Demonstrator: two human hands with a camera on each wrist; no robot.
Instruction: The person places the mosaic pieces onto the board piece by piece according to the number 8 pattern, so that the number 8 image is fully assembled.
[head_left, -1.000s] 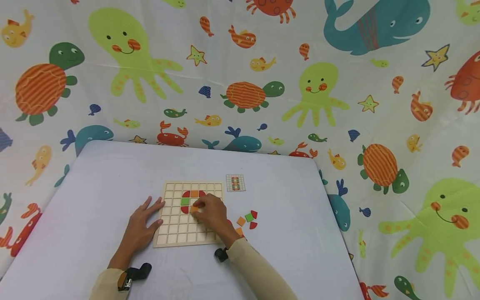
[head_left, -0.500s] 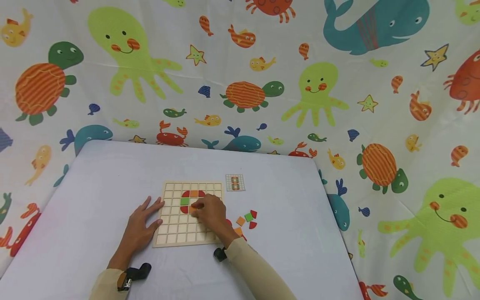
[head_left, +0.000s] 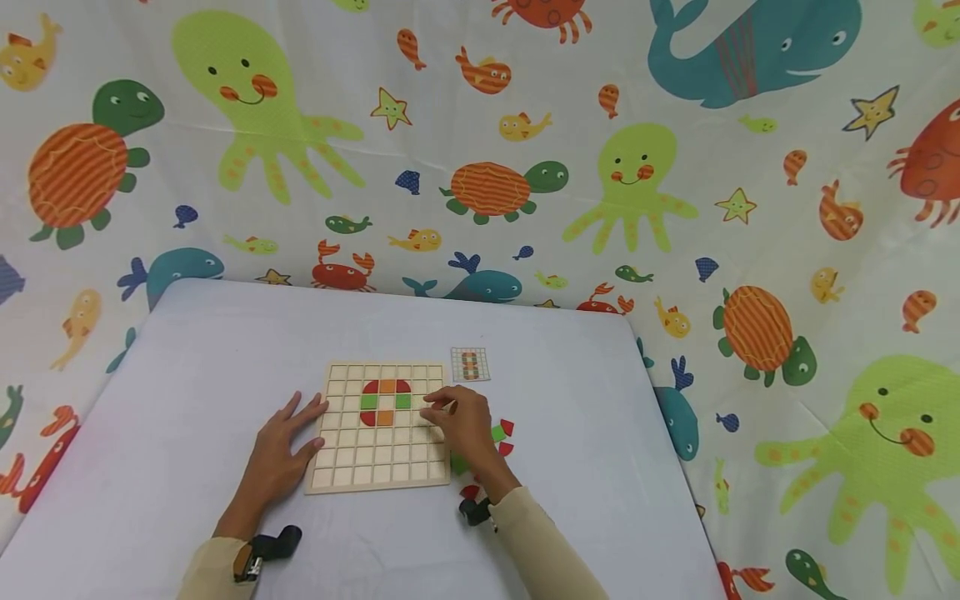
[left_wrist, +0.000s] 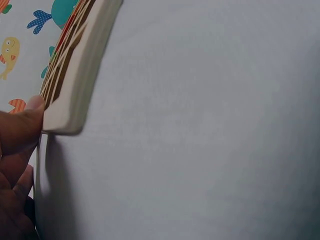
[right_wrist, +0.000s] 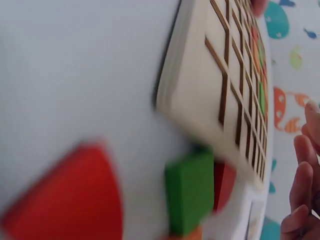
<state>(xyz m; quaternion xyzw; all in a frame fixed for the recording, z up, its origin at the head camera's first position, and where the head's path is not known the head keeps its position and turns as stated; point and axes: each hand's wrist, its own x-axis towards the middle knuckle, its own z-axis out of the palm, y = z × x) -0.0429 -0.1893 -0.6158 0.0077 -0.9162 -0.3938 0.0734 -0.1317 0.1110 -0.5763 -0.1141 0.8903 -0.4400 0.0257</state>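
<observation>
A wooden grid board (head_left: pixel 360 458) lies on the white table. On it, a ring of tiles has red quarter-round pieces at three corners, an orange square (head_left: pixel 385 417) at the bottom, another at the top, and green squares at the left and right. My left hand (head_left: pixel 281 446) rests against the board's left side with fingers outstretched; in the left wrist view its thumb (left_wrist: pixel 30 112) touches the board's corner. My right hand (head_left: pixel 467 425) hovers over the board's right edge, thumb and forefinger apart, holding nothing.
Loose tiles lie right of the board, partly hidden by my right arm; a red quarter-round piece (right_wrist: pixel 70 200) and a green square (right_wrist: pixel 187 192) show in the right wrist view. A small pattern card (head_left: pixel 470 365) lies beyond them. A printed curtain (head_left: pixel 510 250) hangs behind the table.
My right hand has let go of the orange square, which now lies in the grid, and moved right. The green square on the ring's right has come into view. My left hand stays put.
</observation>
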